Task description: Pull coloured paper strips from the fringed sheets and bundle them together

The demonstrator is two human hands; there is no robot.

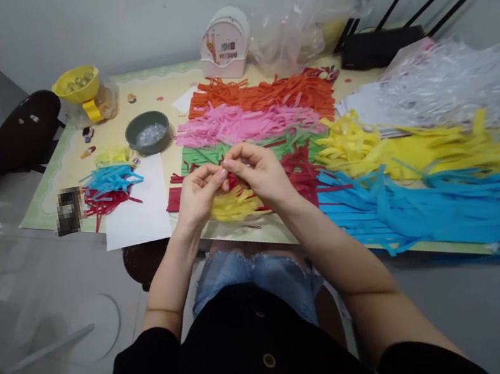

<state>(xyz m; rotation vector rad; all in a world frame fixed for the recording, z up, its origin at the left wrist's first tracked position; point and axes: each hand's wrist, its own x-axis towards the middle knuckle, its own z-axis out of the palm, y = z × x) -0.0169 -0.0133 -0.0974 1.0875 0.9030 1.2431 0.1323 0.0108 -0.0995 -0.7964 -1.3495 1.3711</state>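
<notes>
My left hand (pixel 202 190) and my right hand (pixel 258 172) meet over the table's front part, fingertips pinched together. Whatever is between the fingertips is too small and covered to make out. Directly below them hangs or lies a blurred bunch of yellow strips (pixel 234 206); whether my fingers hold it, I cannot tell. Dark red fringed strips (pixel 301 171) lie under and beside my hands. Just beyond are green strips (pixel 203 154), then pink strips (pixel 243 121) and orange strips (pixel 263 96).
Rightward lie yellow fringe (pixel 422 150), blue fringe (pixel 431 203) and clear plastic (pixel 463 78). Leftward are white paper (pixel 138 210), small colored tufts (pixel 111 180), a dark green bowl (pixel 150 148) and a yellow bowl (pixel 76 85). A pink-white holder (pixel 225 46) stands behind.
</notes>
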